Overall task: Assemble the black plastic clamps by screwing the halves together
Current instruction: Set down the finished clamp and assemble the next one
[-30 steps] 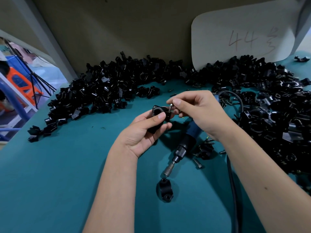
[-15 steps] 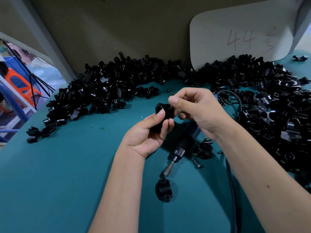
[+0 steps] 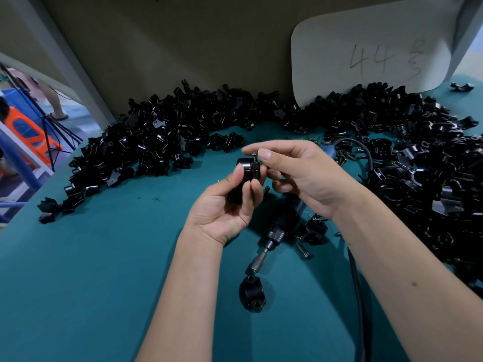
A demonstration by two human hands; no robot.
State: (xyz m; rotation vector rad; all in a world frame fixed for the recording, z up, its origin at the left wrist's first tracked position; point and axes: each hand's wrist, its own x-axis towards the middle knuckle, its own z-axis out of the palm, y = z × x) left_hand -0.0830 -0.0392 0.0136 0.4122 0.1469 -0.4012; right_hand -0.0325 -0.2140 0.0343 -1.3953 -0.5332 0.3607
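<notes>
Clamp (image 3: 248, 173) gripped upright in left hand (image 3: 224, 205); right hand (image 3: 300, 176) pinches screw (image 3: 254, 154) atop it.

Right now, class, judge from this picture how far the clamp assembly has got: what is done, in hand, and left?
Done: one clamp lies apart by the screwdriver, apparently finished. In hand: the left hand grips two mated halves while the right hand pinches a screw at their top; it isn't driven yet. Left: large piles of loose halves across the table.
</notes>
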